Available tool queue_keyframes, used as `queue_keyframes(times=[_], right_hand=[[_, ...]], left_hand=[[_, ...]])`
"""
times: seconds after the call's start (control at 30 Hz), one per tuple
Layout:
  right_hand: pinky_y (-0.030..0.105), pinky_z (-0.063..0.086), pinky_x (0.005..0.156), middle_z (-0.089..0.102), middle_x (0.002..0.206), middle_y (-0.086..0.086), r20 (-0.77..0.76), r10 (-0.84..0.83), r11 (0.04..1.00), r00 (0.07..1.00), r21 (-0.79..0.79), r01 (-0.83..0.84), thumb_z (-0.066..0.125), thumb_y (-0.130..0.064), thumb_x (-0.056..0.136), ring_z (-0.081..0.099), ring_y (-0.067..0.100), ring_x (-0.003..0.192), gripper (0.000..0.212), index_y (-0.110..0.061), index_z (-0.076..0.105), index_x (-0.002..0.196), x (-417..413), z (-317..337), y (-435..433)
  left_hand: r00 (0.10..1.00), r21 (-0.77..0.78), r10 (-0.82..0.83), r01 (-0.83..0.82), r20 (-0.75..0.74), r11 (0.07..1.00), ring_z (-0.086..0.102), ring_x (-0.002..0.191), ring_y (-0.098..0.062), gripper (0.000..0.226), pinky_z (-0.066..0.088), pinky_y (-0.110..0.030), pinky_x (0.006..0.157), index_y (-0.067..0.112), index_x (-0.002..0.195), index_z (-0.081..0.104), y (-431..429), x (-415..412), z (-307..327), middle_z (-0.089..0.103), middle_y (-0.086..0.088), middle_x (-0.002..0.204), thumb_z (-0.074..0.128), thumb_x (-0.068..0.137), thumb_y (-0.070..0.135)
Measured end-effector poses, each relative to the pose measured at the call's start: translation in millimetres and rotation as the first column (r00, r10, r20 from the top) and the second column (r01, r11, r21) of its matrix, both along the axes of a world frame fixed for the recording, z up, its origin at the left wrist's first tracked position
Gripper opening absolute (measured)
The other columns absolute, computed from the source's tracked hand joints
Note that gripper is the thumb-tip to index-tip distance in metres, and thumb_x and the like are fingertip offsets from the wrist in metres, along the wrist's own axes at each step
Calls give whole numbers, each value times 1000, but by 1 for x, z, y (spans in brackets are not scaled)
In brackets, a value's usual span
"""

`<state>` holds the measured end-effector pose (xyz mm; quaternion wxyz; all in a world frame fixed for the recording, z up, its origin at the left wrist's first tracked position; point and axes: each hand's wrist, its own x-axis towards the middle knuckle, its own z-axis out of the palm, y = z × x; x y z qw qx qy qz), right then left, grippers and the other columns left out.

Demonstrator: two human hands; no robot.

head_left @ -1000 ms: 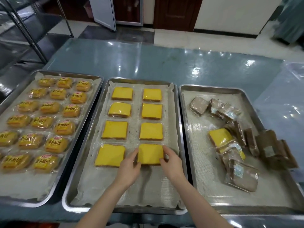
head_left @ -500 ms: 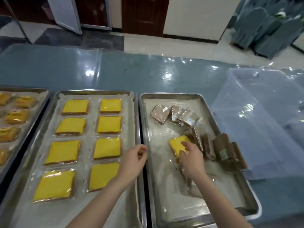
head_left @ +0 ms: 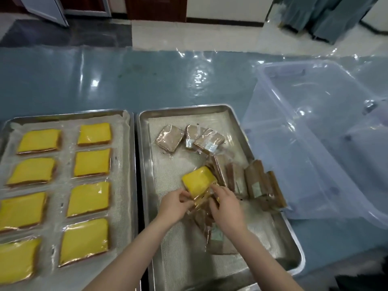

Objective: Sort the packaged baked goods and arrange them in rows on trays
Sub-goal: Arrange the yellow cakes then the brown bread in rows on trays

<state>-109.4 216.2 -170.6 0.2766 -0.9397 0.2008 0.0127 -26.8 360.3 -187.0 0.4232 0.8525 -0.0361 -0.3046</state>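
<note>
A wrapped yellow cake (head_left: 198, 180) is tilted up above the right tray (head_left: 144, 164), among a loose pile of brown wrapped cakes (head_left: 255, 181). My left hand (head_left: 175, 206) pinches its near left edge and my right hand (head_left: 227, 206) grips its near right corner. More brown packs (head_left: 170, 138) lie at the tray's far end, and another lies under my right wrist. The left tray (head_left: 123, 156) holds yellow cakes (head_left: 92, 163) set out in two columns on a lined sheet.
A clear plastic bin (head_left: 315, 143) lies tipped against the right tray's right side. The trays stand on a blue table covered in shiny film (head_left: 126, 80). Beyond the table are tiled floor, a doorway and draped chairs.
The view has swung right. Both hands left the yellow cake on the left tray; the right reached the yellow cake in the right tray first, then the left joined and the cake tilted up.
</note>
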Motion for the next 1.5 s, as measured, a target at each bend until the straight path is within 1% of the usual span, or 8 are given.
queue_keyframes(times=[0.2,0.37,0.63,0.8,0.97,1.17,1.33,1.5], right_hand=[[33,38,108,50,135,-8,127,123,992,984,-22,-121,61,-44,87,45,11,126,48,-23,57,130,11,11,21],[29,40,104,45,138,-11,253,207,977,945,5,-215,60,-56,79,42,8,126,63,-26,50,133,19,30,87],[16,44,84,62,105,-6,506,50,959,861,216,-183,66,-11,84,57,6,95,33,-24,62,114,18,56,204],[28,53,89,67,112,-2,308,-163,672,937,730,-123,63,-2,87,65,8,100,40,-29,57,116,-10,55,271],[46,56,79,66,107,6,66,-124,498,990,867,5,61,-5,90,64,18,89,32,-28,51,110,-40,43,330],[34,56,78,64,98,-2,-44,-60,785,997,615,75,69,-13,85,64,17,93,28,-26,53,103,-49,12,374],[13,44,56,59,90,-2,-73,7,838,997,544,34,69,-12,86,58,4,78,55,-29,41,130,-53,2,393],[17,50,69,58,106,-2,-139,138,885,981,462,-59,63,-16,91,57,8,88,55,-21,41,142,-48,-4,405]], left_hand=[[972,-257,224,-236,-77,937,69,79,-26,7,59,-42,75,18,92,69,27,21,28,65,-5,86,68,87,13],[929,-397,361,-361,-79,844,66,68,-15,5,53,-25,56,12,93,65,69,24,68,65,-8,84,67,89,12],[868,-610,477,-455,-141,649,71,81,-22,15,60,-35,75,10,97,69,194,-14,100,71,-4,83,57,96,19],[774,-380,625,-552,98,742,61,98,-12,25,48,-26,77,21,114,62,301,-54,53,65,4,105,66,89,22],[811,-309,584,-547,34,778,63,90,-19,30,50,-29,74,26,115,57,363,-90,21,67,-2,100,65,89,13],[783,-232,598,-558,171,797,64,86,-10,34,51,-22,72,29,107,60,407,-121,16,67,6,91,64,86,2],[793,-90,517,-518,322,851,60,84,-2,37,44,-11,66,28,116,62,428,-123,8,64,5,99,62,87,5],[803,46,427,-488,416,872,60,80,-10,27,44,-21,69,22,109,67,439,-126,8,60,6,89,63,86,7]])
